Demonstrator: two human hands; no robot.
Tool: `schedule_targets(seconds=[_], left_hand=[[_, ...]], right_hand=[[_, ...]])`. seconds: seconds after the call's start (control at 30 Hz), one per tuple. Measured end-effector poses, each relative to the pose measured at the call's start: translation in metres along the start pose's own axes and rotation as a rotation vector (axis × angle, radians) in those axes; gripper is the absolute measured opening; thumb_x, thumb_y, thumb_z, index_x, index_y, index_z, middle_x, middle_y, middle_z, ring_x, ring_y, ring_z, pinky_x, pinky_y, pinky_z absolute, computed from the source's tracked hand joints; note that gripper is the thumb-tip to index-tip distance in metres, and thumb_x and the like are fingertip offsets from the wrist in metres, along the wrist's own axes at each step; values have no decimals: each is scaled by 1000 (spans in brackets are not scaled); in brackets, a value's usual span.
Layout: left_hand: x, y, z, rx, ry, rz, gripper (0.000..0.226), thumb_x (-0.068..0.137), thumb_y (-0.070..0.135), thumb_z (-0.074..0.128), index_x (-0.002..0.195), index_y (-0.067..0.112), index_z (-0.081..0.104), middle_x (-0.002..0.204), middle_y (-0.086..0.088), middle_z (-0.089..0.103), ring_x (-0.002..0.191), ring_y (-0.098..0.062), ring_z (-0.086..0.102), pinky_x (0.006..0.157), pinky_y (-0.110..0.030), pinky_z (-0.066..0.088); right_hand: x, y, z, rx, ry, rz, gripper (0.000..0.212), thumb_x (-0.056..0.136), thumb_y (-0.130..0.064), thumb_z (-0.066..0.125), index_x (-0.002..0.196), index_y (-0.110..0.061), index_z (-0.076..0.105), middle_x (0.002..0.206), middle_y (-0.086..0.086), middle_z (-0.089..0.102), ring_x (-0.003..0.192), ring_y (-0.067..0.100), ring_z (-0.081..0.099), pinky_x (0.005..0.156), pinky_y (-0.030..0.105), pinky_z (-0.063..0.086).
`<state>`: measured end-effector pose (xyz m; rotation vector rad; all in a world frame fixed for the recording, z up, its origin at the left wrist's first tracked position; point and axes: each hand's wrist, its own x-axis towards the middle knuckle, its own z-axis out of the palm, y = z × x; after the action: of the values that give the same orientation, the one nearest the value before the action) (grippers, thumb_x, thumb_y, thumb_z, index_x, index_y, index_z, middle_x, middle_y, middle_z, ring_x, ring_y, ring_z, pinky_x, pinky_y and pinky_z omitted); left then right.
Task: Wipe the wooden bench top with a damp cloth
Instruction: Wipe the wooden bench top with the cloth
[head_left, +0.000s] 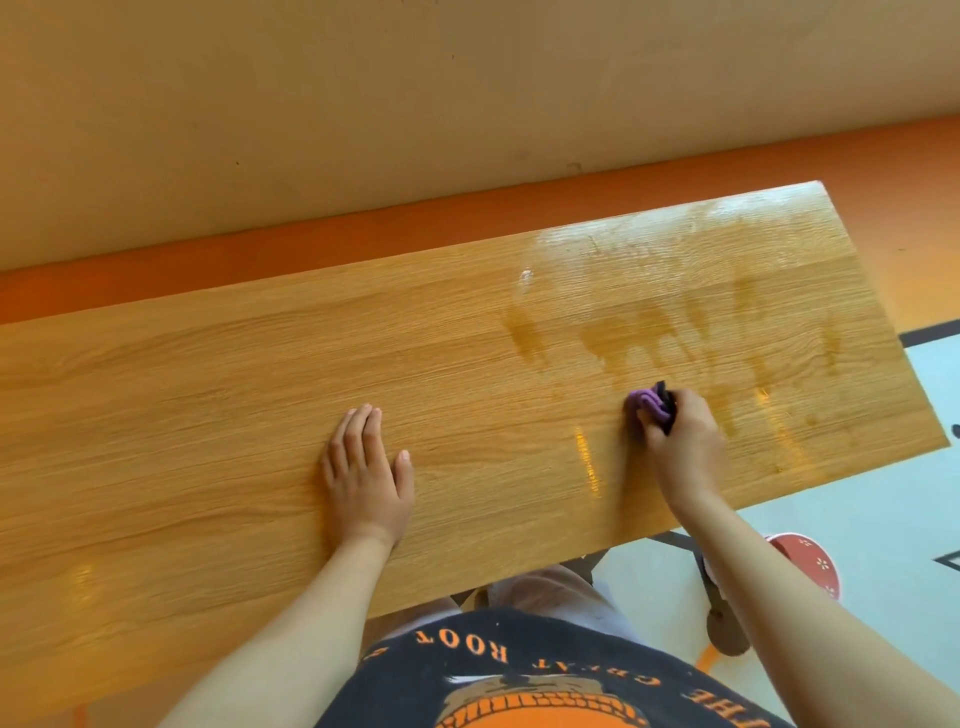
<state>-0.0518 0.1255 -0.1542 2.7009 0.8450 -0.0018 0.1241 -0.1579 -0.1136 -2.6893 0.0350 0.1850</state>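
Observation:
A long wooden bench top (218, 395) runs from lower left to upper right across the view. Its right part shows wet streaks and a shine. My right hand (680, 441) grips a bunched purple and dark cloth (649, 402) and holds it against the wood at the edge of the wet patch. My left hand (363, 473) rests flat on the dry middle of the bench, fingers straight and pointing away from me.
A beige wall with an orange base strip (311, 234) runs along the far side of the bench. Pale floor shows at the right, with a red round object (810, 564) and a dark metal bench leg (711, 587) below the bench's near edge.

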Motion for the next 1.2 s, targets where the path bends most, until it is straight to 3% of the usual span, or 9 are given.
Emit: schedule_targets(seconds=[0.2, 0.37, 0.5, 0.67, 0.87, 1.1, 1.2], left_hand=[[0, 1, 0, 14, -15, -9, 61, 87, 37, 37, 139, 6, 40, 146, -11, 41, 137, -29, 31, 112, -45, 21], [-1, 2, -2, 32, -19, -13, 61, 87, 36, 36, 141, 7, 37, 147, -10, 39, 139, -27, 29, 113, -42, 18], [-1, 2, -2, 26, -14, -21, 61, 86, 37, 37, 139, 7, 40, 146, -10, 41, 138, -28, 31, 112, -44, 21], [-1, 3, -1, 25, -11, -28, 60, 87, 38, 36, 138, 8, 41, 145, -10, 42, 137, -28, 32, 111, -45, 23], [0, 3, -1, 25, 9, -22, 59, 87, 37, 37, 137, 7, 43, 144, -10, 43, 135, -30, 35, 109, -45, 25], [0, 6, 0, 37, 31, -29, 59, 84, 34, 41, 136, 6, 44, 142, -11, 44, 133, -31, 36, 109, -44, 25], [0, 6, -1, 45, 37, -28, 60, 83, 33, 42, 136, 6, 44, 143, -11, 44, 134, -31, 36, 110, -44, 24]], right_hand=[[-42, -83, 48, 83, -217, -343, 24, 86, -32, 64, 98, -13, 57, 94, 1, 59, 82, 17, 53, 64, 27, 36], [-45, -129, 71, 95, -331, -521, 33, 86, -41, 60, 102, -12, 57, 99, 4, 59, 91, 22, 54, 65, 37, 48], [-14, -102, 55, 149, -285, -444, 25, 84, -31, 64, 98, -13, 58, 97, 4, 60, 91, 24, 55, 69, 36, 45], [34, -29, 14, 142, -121, -196, 23, 82, -21, 66, 102, -11, 59, 98, 9, 62, 90, 28, 58, 72, 33, 41], [47, -1, -5, 115, 5, 33, 23, 86, -23, 64, 103, -8, 58, 102, 14, 62, 94, 32, 57, 74, 31, 37], [-15, -95, 55, 195, -286, -445, 27, 87, -36, 62, 99, -12, 57, 93, 5, 57, 84, 25, 54, 63, 32, 41], [-17, -120, 67, 176, -351, -565, 33, 87, -42, 59, 100, -12, 58, 93, 5, 57, 85, 25, 54, 60, 35, 45]])
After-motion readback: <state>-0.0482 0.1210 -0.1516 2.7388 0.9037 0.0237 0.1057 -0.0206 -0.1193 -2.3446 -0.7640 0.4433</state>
